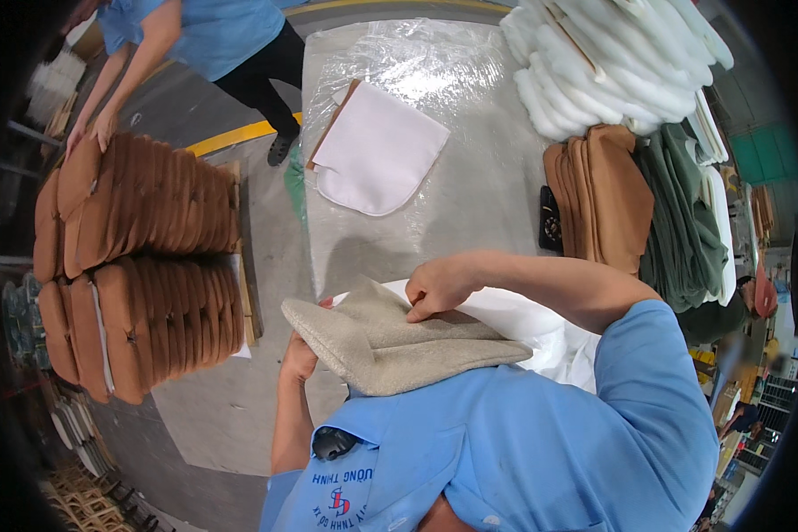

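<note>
I hold a beige fabric cushion cover (390,346) close against my chest, over a white foam pad (532,324) that sticks out of it to the right. My right hand (439,288) pinches the cover's upper edge where it meets the white pad. My left hand (300,359) grips the cover's left end from underneath, mostly hidden by the fabric. Both forearms reach in from my blue shirt.
A plastic-wrapped table (470,177) carries a white cover over a brown one (377,146), brown covers (607,195), green covers (683,222) and white foam pads (612,58). Left, stacked brown cushions (142,266) sit on a pallet; another person (195,35) touches them.
</note>
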Demonstrator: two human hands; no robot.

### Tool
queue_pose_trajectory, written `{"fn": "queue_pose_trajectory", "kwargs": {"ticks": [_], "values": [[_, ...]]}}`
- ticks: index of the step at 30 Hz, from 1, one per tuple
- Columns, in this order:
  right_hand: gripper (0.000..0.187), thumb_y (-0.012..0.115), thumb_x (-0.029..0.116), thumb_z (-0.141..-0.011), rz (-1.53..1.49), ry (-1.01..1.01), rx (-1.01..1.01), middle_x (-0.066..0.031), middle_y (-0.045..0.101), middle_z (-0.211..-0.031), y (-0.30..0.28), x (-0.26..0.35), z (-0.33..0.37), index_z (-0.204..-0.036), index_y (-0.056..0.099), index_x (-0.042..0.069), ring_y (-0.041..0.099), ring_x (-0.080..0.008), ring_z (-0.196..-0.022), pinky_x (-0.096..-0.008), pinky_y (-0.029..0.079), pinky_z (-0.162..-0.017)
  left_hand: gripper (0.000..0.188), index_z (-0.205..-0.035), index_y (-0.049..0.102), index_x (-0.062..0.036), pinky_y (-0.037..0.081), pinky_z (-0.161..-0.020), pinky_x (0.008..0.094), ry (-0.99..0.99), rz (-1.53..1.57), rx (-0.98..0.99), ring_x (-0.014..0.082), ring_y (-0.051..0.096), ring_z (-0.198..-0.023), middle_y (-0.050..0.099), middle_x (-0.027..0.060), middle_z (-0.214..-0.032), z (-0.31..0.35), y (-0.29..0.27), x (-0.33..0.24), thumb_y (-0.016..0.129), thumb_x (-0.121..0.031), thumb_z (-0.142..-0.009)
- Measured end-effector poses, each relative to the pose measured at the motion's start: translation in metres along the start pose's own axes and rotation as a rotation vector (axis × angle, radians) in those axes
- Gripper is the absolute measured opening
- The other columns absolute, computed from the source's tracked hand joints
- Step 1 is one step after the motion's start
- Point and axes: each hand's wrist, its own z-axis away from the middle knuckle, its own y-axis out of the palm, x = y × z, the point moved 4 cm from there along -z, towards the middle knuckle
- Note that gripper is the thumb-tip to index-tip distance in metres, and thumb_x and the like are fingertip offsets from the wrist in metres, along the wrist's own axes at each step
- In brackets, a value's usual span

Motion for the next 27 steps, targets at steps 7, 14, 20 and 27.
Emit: {"fn": "queue_pose_trajectory", "kwargs": {"ticks": [7,14,20,27], "values": [[0.029,0.066,0.028,-0.099,-0.138,-0.321,-0.53,-0.0204,0.069,-0.085,-0.009,0.014,0.0,-0.097,0.064,-0.001,0.065,-0.0387,-0.076,-0.0488,0.05,-0.072,0.068,-0.159,0.046,-0.0031,0.051,-0.109,0.0375,-0.019,0.046,0.014,0.0218,0.062,-0.13,0.062,0.0092,-0.147,-0.007,-0.005,0.01,0.073,-0.018,-0.099],[0.024,0.066,0.023,-0.099,0.091,-0.189,-0.776,-0.0229,0.07,-0.094,-0.052,-0.005,-0.052,-0.096,0.064,-0.001,0.065,-0.0425,-0.089,-0.048,0.05,-0.079,0.066,-0.158,0.045,-0.0031,0.052,-0.11,0.0396,-0.127,0.307,-0.087,0.0238,0.063,-0.13,0.061,0.0109,-0.148,-0.005,-0.022,0.024,0.072,-0.014,-0.099],[0.036,0.072,0.034,-0.099,-0.236,0.01,-0.481,-0.0124,0.064,-0.081,-0.056,-0.058,-0.049,-0.093,0.069,-0.001,0.061,-0.0256,-0.076,-0.041,0.048,-0.067,0.063,-0.155,0.048,-0.0033,0.052,-0.109,0.0397,-0.104,0.173,-0.17,0.0239,0.063,-0.129,0.062,0.0111,-0.147,-0.005,-0.022,0.019,0.073,-0.011,-0.098],[0.034,0.076,0.035,-0.099,-0.552,-0.113,-0.174,0.0036,0.05,-0.067,-0.007,-0.071,0.021,-0.078,0.066,0.011,0.044,-0.0104,-0.06,-0.0301,0.036,-0.054,0.061,-0.153,0.051,-0.0032,0.053,-0.108,0.0396,-0.124,0.137,-0.197,0.0241,0.064,-0.129,0.064,0.0109,-0.145,0.01,-0.022,0.033,0.073,-0.008,-0.097]]}}
